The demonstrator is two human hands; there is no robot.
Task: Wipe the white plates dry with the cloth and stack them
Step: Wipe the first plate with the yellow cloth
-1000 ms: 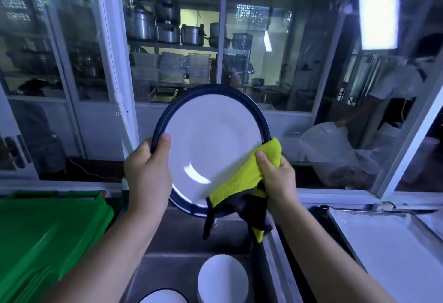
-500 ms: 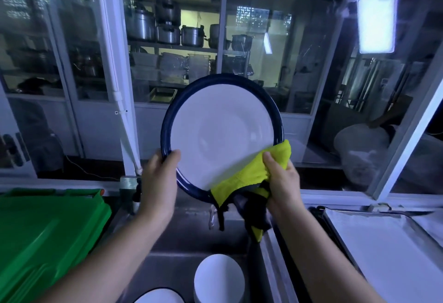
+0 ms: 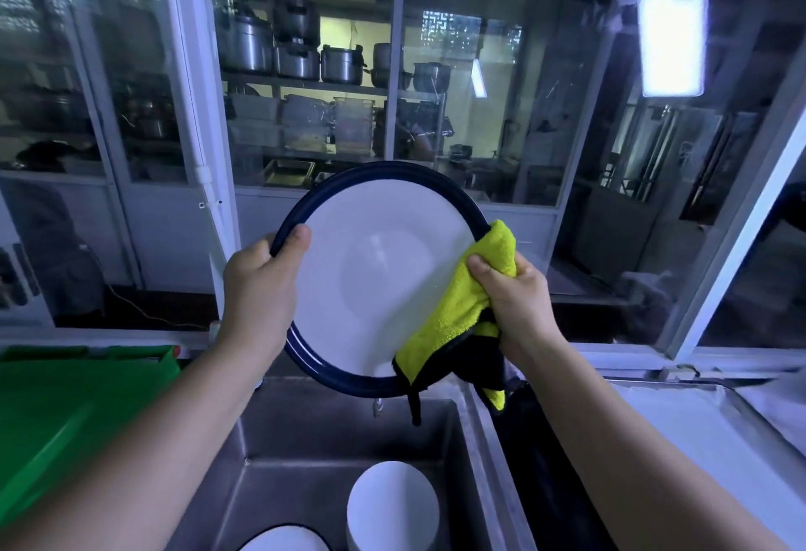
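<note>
Holds a white plate (image 3: 384, 271) up on its edge above the sink (image 3: 305, 433), close before a window, with the eating face turned toward the camera and the back toward the glass. Being round, has no real long axis; appears as an oval a little taller than wide, standing about upright. Looks smooth and white, with a narrow dark blue band all round the rim and a shallow round well faintly marked in the middle. Closes the grip of the left hand (image 3: 261, 284) on the left rim, thumb lying over the blue band on the front, the other fingers hidden behind. Closes the grip of the right hand (image 3: 514, 302) on a cloth (image 3: 453, 319), thumb in front, and presses it against the right edge of the plate. Shows the cloth fluffy yellow-green on one side and black on the other, covering the rim from the upper right down to the lower edge, with a thin black strip hanging below the plate. Lower in the sink, shows a white dish (image 3: 392, 507) tilted up, and beside it a blue-rimmed plate (image 3: 283, 539) cut off by the bottom edge. At the left, shows a green plastic lid (image 3: 65, 411); at the right, a metal tray (image 3: 719, 433).
</note>
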